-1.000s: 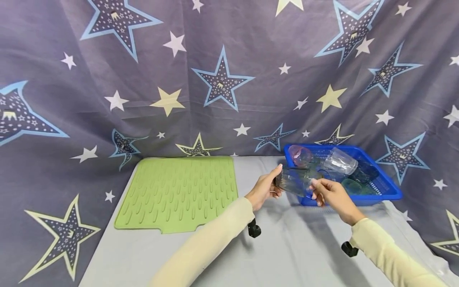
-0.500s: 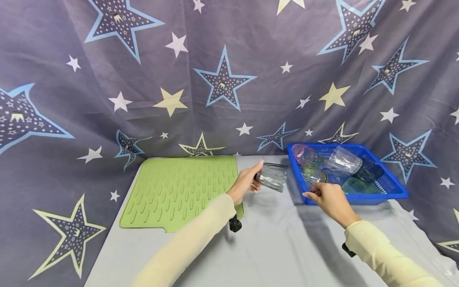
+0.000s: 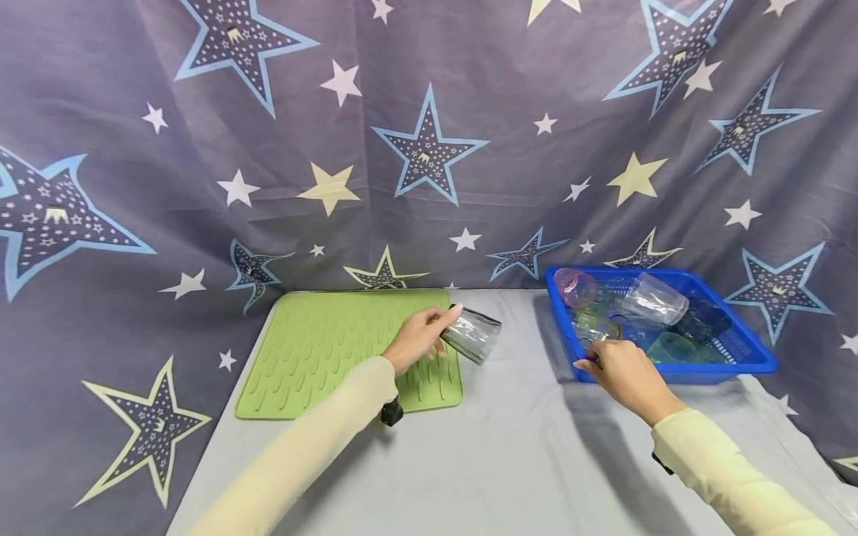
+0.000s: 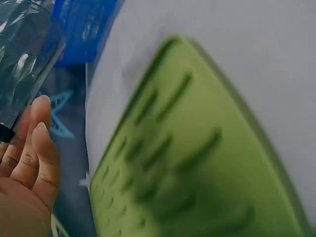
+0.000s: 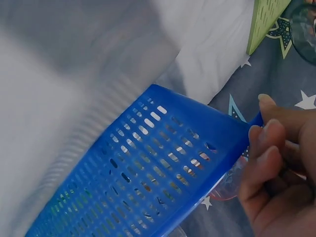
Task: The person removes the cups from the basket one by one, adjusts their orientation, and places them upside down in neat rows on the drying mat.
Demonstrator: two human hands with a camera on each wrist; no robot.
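Observation:
My left hand (image 3: pixel 418 339) grips a clear tumbler (image 3: pixel 477 336) by one end, holding it tilted on its side above the right edge of a green drying mat (image 3: pixel 362 350). In the left wrist view the tumbler (image 4: pixel 22 59) is at the upper left, beside curled fingers, with the ridged mat (image 4: pixel 197 148) below. My right hand (image 3: pixel 623 372) is at the front left corner of a blue basket (image 3: pixel 710 372). The right wrist view shows its thumb and fingers pinching the corner of the basket's rim (image 5: pixel 232 128).
Inside the basket lie several see-through cups, among them a pink one (image 3: pixel 576 286), a clear one (image 3: pixel 655 298) and a green one (image 3: pixel 672 348). White cloth (image 3: pixel 503 461) covers the table. A star-patterned curtain (image 3: pixel 429 59) hangs behind it.
My left hand has carried the tumbler leftward from the basket to the mat's edge. The right hand has let go of the tumbler and moved onto the basket's corner.

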